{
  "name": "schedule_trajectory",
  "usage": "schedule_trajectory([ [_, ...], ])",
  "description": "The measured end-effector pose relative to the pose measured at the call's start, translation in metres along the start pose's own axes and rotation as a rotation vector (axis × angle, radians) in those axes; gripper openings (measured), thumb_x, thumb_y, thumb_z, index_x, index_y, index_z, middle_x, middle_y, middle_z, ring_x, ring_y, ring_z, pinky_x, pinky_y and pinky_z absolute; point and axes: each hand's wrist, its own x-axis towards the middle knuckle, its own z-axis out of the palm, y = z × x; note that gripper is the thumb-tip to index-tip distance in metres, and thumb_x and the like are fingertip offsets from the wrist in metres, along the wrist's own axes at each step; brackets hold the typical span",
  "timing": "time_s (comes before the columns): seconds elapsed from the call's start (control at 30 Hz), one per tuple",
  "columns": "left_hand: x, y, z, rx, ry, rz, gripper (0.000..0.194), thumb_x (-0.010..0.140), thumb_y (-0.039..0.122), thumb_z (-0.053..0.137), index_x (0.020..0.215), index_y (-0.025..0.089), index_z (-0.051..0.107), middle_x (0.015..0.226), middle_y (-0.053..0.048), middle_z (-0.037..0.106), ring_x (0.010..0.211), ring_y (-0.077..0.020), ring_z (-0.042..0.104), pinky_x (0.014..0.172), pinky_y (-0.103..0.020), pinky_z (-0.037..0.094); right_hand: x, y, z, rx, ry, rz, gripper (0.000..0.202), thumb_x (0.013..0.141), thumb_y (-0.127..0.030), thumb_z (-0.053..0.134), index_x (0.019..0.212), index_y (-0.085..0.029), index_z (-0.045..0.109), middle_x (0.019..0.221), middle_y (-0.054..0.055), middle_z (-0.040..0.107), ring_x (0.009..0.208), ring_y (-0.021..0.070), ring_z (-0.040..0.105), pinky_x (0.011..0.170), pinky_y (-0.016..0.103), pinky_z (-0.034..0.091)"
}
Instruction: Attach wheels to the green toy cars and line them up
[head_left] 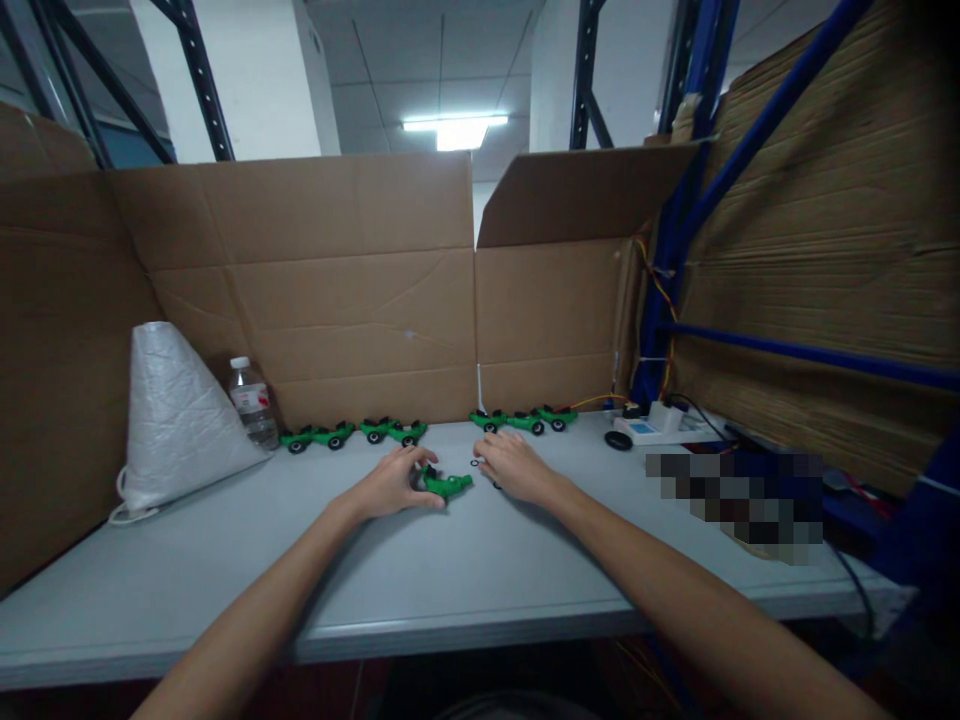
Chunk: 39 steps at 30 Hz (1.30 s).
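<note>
A green toy car with black parts rests low over the middle of the table, its left end between the thumb and fingers of my left hand. To the right of it, my right hand is lowered to the tabletop with its fingers bent and close together. A small dark ring, perhaps a wheel, lies at those fingertips. Another small dark piece shows under the same hand. What the right fingers pinch, if anything, is too small to make out.
Several green toy cars line the back of the white table against a cardboard wall. At left stand a water bottle and a silvery bag. A power strip and black disc lie at right, by blue rack posts.
</note>
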Motion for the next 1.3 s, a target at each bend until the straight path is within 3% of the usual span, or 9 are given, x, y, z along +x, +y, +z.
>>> schedule_trajectory([
  [0.6, 0.0, -0.009, 0.001, 0.008, 0.009, -0.004, 0.079, 0.073, 0.075, 0.078, 0.128, 0.02, 0.065, 0.116, -0.013, 0.069, 0.104, -0.0302, 0.063, 0.091, -0.04, 0.049, -0.006, -0.008, -0.014, -0.098, 0.037, -0.076, 0.019, 0.108, -0.024, 0.048, 0.115, -0.017, 0.064, 0.12, 0.015, 0.065, 0.116, 0.0296, 0.054, 0.098, 0.04, 0.037],
  [1.3, 0.0, -0.013, -0.002, -0.041, -0.016, -0.086, 0.085, 0.07, 0.07, 0.083, 0.136, 0.02, 0.062, 0.124, -0.013, 0.068, 0.106, -0.0289, 0.062, 0.095, -0.04, 0.049, -0.004, -0.006, -0.007, -0.135, 0.063, -0.096, 0.02, 0.109, -0.026, 0.047, 0.113, -0.017, 0.064, 0.116, 0.014, 0.066, 0.113, 0.0286, 0.055, 0.092, 0.038, 0.036],
])
